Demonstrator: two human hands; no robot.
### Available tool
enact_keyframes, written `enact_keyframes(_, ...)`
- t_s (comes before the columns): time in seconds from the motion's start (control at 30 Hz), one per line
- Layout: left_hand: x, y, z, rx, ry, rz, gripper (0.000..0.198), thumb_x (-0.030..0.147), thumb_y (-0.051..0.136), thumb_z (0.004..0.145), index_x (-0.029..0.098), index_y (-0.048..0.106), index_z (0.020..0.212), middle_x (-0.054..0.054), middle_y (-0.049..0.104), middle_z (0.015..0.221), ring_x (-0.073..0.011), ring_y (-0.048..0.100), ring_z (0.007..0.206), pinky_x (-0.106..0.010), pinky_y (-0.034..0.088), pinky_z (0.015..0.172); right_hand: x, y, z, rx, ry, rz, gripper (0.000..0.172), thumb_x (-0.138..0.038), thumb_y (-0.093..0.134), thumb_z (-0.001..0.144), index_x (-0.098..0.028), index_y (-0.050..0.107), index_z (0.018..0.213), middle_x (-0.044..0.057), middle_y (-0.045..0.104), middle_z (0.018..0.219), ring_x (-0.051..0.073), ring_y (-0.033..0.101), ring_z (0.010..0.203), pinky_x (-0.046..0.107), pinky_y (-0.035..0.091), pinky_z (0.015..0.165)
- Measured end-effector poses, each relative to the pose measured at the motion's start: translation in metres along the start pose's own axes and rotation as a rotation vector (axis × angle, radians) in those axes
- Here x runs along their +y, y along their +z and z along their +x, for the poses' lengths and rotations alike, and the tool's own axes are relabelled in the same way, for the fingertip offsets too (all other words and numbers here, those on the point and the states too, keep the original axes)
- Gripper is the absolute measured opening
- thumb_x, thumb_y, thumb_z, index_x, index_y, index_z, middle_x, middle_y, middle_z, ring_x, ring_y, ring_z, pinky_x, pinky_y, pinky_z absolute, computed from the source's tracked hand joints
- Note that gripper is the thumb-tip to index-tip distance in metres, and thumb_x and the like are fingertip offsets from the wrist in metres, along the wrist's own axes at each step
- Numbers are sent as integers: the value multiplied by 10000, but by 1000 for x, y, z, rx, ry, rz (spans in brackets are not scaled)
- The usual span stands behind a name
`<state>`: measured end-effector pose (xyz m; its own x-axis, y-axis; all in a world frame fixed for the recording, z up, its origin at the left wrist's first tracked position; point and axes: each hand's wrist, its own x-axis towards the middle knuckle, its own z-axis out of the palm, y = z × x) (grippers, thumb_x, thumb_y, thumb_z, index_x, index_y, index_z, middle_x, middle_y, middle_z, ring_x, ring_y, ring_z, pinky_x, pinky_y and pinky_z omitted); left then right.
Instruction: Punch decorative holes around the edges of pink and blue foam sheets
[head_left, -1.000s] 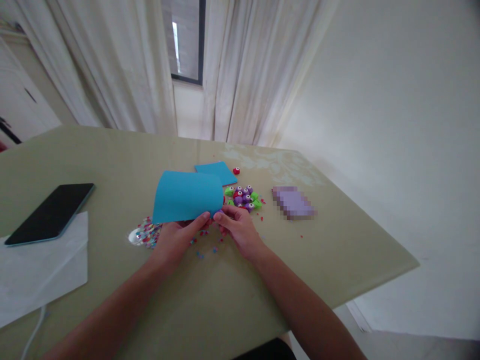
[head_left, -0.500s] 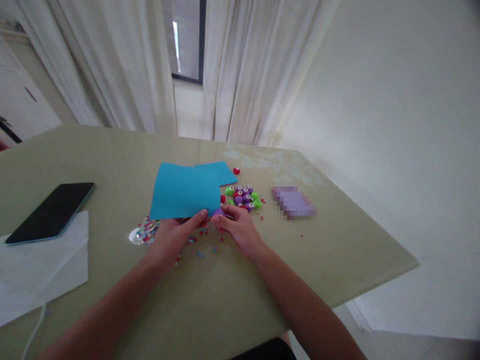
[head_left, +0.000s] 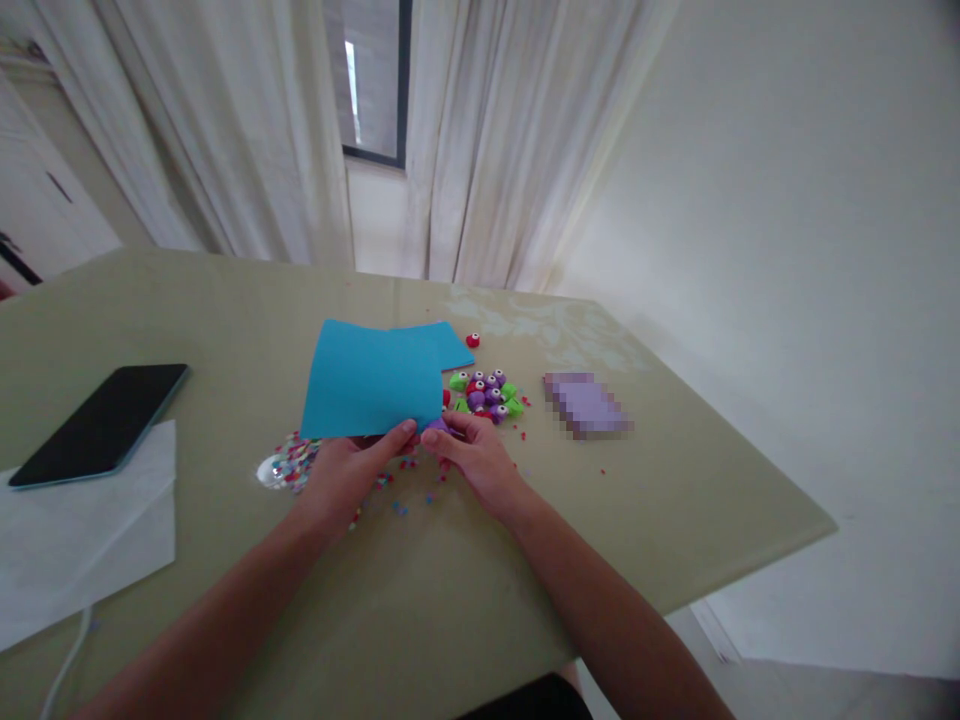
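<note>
Currently both hands work close together over the middle of the worktop (head_left: 712,480), well in from its right corner. The left hand (head_left: 349,480) grasps a blue sheet (head_left: 367,385) by its near edge, thumb on top; its other fingers are mostly hidden underneath. The sheet is held up with a slight bend, its far part overlapping the view of flat blue paper (head_left: 452,348) that lies toward the worktop's far edge. The right hand (head_left: 480,460) pinches a small purple piece (head_left: 437,427) between thumb and fingers, just beside the sheet's near right corner; whether piece and sheet touch, I cannot tell.

Just beyond the right hand, on the worktop, sits a cluster of red, green and purple pieces with eyes (head_left: 491,395). A single red piece (head_left: 472,340) lies apart from them, nearer the far edge, close to the flat blue paper. Colourful bits (head_left: 300,462) are heaped by the left wrist, partly over something clear and shiny (head_left: 270,473), and more are scattered between the forearms. Toward the right corner lies a blurred lilac block (head_left: 589,403). On the left side, a dark-screened device (head_left: 105,420) overlaps a white sheet (head_left: 112,525).
</note>
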<state>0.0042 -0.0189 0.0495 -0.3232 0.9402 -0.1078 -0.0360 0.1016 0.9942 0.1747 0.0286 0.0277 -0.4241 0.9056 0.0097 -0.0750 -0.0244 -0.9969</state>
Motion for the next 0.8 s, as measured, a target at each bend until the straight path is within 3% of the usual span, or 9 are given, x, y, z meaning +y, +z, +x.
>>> enact_keyframes(0.2, -9, -2, 2, 16, 40, 68, 355, 558, 896, 696, 227, 837, 811, -116, 851, 892, -390, 778, 1079, -442, 613, 961, 1, -1, 1, 3, -19, -48, 479, -612, 861, 817, -208, 624, 713, -44, 532, 639, 119, 443, 587, 284, 316, 567)
enact_keyframes(0.47, -8, -2, 0, -34, 39, 110, 433, 583, 835, 763, 199, 857, 960, -121, 856, 1088, -379, 776, 1079, -482, 581, 1026, 3, -2, 1, 26, 1, -62, 520, -631, 866, 786, -207, 581, 687, -51, 521, 620, 114, 441, 570, 270, 337, 548)
enact_keyframes(0.63, -8, -2, 1, -22, 34, 132, 407, 613, 830, 751, 221, 851, 855, -121, 857, 946, -405, 774, 1074, -510, 592, 1001, 3, -2, 2, 16, -4, -46, 503, -616, 863, 788, -208, 590, 679, -50, 509, 605, 116, 437, 556, 269, 340, 529)
enact_keyframes(0.8, -6, 1, -1, -27, 23, 113, 417, 611, 830, 736, 226, 861, 894, -118, 860, 983, -397, 778, 1066, -490, 609, 961, 2, -2, 2, 42, -9, -85, 548, -644, 873, 761, -209, 559, 650, -55, 461, 599, 113, 403, 572, 271, 305, 527)
